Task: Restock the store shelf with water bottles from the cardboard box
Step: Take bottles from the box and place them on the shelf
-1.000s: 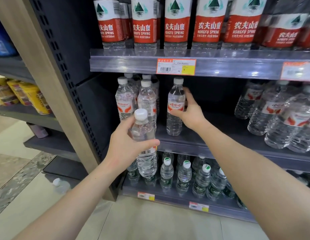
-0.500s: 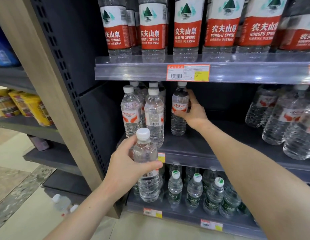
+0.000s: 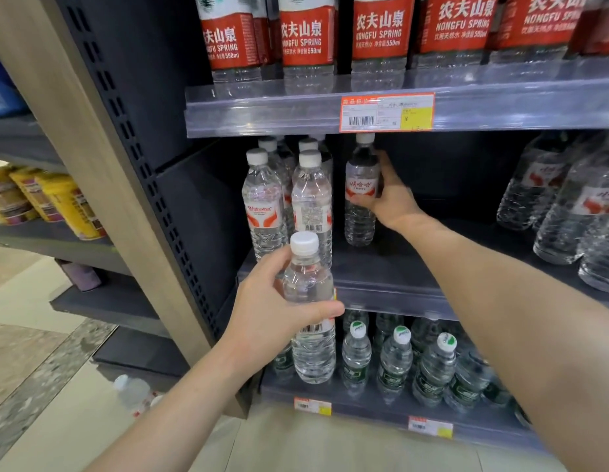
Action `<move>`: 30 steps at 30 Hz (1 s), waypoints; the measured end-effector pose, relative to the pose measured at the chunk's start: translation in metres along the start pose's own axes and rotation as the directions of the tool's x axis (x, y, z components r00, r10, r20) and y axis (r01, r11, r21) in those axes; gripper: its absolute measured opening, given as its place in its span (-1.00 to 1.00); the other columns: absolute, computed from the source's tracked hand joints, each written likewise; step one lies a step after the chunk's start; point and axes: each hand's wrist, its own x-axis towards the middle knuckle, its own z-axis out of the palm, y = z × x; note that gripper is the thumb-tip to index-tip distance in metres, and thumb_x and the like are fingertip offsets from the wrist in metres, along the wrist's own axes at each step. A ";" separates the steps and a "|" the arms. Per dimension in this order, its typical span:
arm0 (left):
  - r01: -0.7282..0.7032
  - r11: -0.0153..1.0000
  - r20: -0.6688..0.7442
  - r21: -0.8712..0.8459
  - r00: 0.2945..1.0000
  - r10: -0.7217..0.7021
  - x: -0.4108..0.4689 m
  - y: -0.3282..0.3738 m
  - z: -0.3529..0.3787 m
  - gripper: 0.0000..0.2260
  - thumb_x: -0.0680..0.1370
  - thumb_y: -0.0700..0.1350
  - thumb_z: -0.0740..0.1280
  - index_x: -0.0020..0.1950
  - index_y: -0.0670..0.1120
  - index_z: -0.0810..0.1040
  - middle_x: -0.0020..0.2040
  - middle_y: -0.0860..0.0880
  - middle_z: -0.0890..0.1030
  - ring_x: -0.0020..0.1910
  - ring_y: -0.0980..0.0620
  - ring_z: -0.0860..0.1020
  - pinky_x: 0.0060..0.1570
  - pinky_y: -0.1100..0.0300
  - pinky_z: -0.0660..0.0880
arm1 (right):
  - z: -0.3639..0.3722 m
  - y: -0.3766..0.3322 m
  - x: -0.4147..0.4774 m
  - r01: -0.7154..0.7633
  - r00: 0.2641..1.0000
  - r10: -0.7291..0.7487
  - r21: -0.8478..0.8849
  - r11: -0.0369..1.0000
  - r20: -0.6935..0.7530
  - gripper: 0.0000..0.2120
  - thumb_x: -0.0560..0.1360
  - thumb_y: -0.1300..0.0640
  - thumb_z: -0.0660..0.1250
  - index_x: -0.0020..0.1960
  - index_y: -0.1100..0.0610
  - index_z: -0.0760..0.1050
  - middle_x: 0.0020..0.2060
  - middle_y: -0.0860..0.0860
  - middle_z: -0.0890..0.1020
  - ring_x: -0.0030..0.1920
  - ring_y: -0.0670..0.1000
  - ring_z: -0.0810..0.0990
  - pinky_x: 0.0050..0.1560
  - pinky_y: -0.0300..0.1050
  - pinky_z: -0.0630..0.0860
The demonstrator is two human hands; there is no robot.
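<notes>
The left forearm (image 3: 180,396) comes in from the lower left of the frame and rises toward the lower centre, bare, with the wrist nearly straight. The left hand (image 3: 269,311) grips the near bottle (image 3: 310,301) around its middle: the thumb lies across the front and points right, and the fingers curl behind. The right forearm (image 3: 500,284) enters from the right edge and reaches up and left to the centre of the frame. The right hand (image 3: 393,199) holds the far bottle (image 3: 361,192) from its right side, thumb in front at the label, fingers (image 3: 385,165) up behind it.
</notes>
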 end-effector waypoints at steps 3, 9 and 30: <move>-0.021 1.000 -0.003 0.010 1.000 0.021 0.001 -0.001 0.001 -0.27 0.25 0.08 0.75 0.36 0.29 0.56 0.28 0.16 0.65 0.27 0.11 0.63 0.33 -0.06 0.56 | -0.003 -0.004 0.000 -0.016 0.999 0.018 -0.045 0.999 0.033 -0.05 0.48 0.06 0.55 0.66 -0.10 0.02 0.37 -0.02 0.57 0.33 0.03 0.56 0.24 -0.21 0.41; -0.027 0.999 0.011 0.027 1.000 0.026 0.009 0.008 0.005 -0.31 0.27 0.06 0.75 0.33 0.27 0.58 0.24 0.18 0.67 0.23 0.15 0.64 0.31 -0.05 0.57 | -0.017 -0.030 -0.020 -0.162 0.984 0.174 -0.200 0.966 0.042 0.10 0.50 -0.01 0.52 0.67 -0.05 -0.27 0.53 0.10 0.40 0.43 0.16 0.48 0.29 -0.09 0.43; -0.141 0.988 0.093 0.058 0.987 0.135 0.058 0.078 0.039 -0.29 0.43 -0.04 0.66 0.51 0.07 0.44 0.15 0.24 0.62 0.06 0.49 0.57 -0.01 0.55 0.47 | -0.037 -0.049 -0.139 -0.093 0.939 -0.013 0.288 0.953 0.344 -0.36 0.38 0.29 0.61 0.34 0.01 0.40 0.20 -0.08 0.64 0.19 -0.18 0.63 0.03 -0.28 0.60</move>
